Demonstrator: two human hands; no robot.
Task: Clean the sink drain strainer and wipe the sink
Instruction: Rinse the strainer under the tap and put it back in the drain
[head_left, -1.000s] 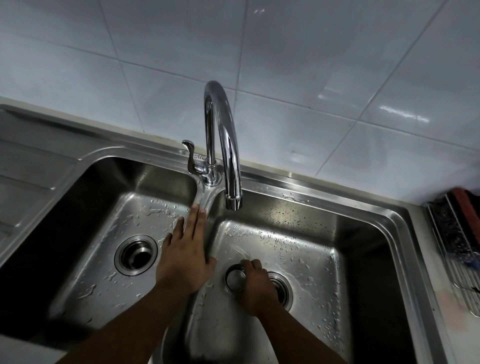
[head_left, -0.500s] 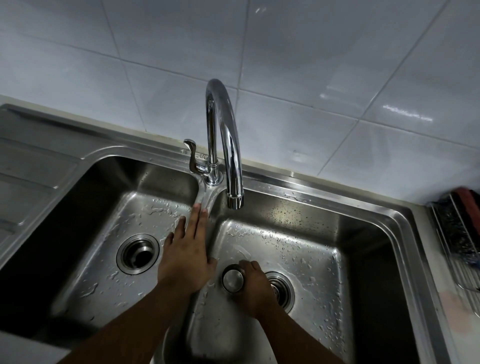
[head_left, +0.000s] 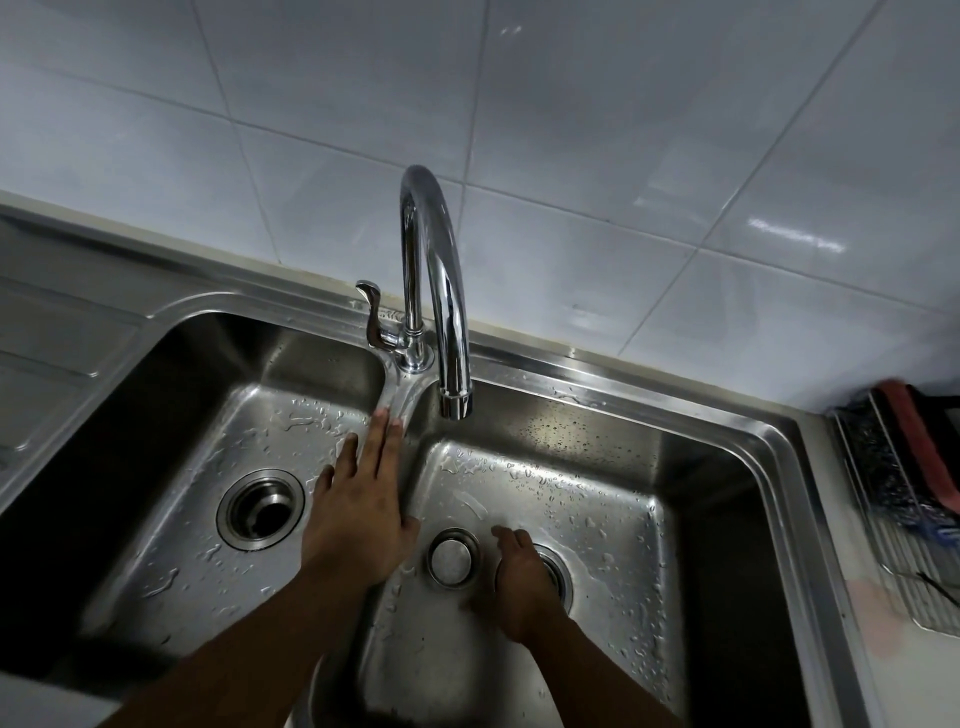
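The steel double sink (head_left: 779, 457) is wet with droplets. My left hand (head_left: 358, 514) lies flat, fingers apart, on the divider between the two basins. In the right basin my right hand (head_left: 519, 582) is palm down over the drain (head_left: 560, 569), covering most of it; what is under the palm is hidden. A round metal drain stopper (head_left: 451, 558) lies on the basin floor just left of that hand, apart from it. The left basin's drain (head_left: 260, 509) stands uncovered, with its dark opening showing.
A chrome gooseneck faucet (head_left: 441, 291) arches over the divider, its spout above the right basin and its lever (head_left: 374, 317) to the left. No water runs. A wire rack (head_left: 904, 499) holding a dark scrubber sits on the counter at right. A ribbed drainboard (head_left: 52, 338) is at left.
My right hand slid the stopper left off the right drain, let go of it, and went back over the drain. The left hand stayed on the divider.
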